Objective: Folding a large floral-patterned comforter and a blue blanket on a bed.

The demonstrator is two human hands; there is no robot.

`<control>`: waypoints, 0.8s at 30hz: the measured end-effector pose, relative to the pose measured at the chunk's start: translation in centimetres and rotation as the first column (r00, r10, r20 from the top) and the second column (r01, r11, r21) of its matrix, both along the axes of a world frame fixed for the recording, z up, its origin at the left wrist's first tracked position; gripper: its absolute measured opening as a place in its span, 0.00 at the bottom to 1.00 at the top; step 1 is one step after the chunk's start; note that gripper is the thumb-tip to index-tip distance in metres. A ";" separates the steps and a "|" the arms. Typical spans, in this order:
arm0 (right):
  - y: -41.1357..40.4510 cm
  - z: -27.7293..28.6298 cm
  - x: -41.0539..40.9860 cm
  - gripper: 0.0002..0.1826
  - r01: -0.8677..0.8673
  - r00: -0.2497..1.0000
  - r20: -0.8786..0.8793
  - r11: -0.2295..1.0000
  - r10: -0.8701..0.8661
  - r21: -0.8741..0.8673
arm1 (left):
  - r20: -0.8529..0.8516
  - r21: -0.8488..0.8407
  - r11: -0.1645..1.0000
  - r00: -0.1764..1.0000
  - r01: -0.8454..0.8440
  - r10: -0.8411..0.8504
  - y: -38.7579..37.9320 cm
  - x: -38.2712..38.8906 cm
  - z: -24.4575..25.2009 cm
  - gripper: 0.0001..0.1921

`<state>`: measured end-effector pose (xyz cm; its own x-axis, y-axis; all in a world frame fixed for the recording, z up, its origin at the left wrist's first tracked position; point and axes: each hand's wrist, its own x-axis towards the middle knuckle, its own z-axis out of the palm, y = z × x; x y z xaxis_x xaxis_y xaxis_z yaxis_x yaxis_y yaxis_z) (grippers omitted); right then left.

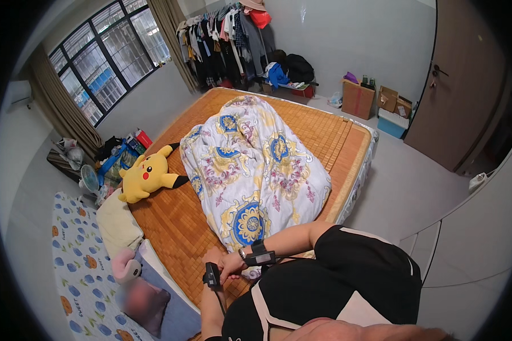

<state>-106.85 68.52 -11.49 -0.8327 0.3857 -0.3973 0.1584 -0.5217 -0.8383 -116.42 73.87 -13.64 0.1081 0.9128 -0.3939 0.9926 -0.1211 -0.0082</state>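
A white quilt with blue, gold and purple patterns (260, 166) lies bunched on a bed covered by a woven bamboo mat (166, 226). My left hand (214, 255) is at the quilt's near left edge, partly hidden behind the other hand; whether it grips the cloth I cannot tell. My right hand (232, 265) lies across the left hand and wrist, close to the quilt's near end, its fingers partly hidden. Black devices are strapped around both wrists. A yellow plush toy (147, 177) lies on its side left of the quilt.
Pillows (119, 219), a pink neck pillow (126, 266) and a dark cushion (158, 311) line the bed's left side. Bags stand beyond the plush toy. A clothes rack (222, 42) and cardboard boxes (357, 100) stand past the far end; a white surface (473, 238) is at right.
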 end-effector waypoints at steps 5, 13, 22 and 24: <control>0.1 -1.0 0.8 0.07 0.121 0.934 -0.316 0.980 -0.167 -0.159 | 0.105 0.139 0.989 0.993 0.043 -0.058 -0.3 -0.4 0.6 0.17; -1.2 -0.3 1.1 0.07 0.189 0.953 -0.273 0.965 -0.134 0.184 | 0.703 0.357 0.911 0.702 -0.206 -0.117 0.5 0.1 2.2 0.17; -1.9 0.9 1.4 0.13 0.225 0.965 -0.252 0.716 -0.071 0.661 | 0.983 -0.174 0.938 -0.107 -0.301 0.148 1.7 1.0 3.6 0.13; -1.8 1.2 1.5 0.13 0.144 0.973 -0.229 0.780 -0.002 0.609 | 0.973 -0.213 0.937 -0.144 -0.279 0.178 1.2 1.4 4.5 0.13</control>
<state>-105.36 66.70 -10.27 -0.8255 0.5507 0.1235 -0.0701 0.1172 -0.9906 -115.04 75.09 -9.16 0.1041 0.9930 -0.0553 -0.1012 0.0659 0.9927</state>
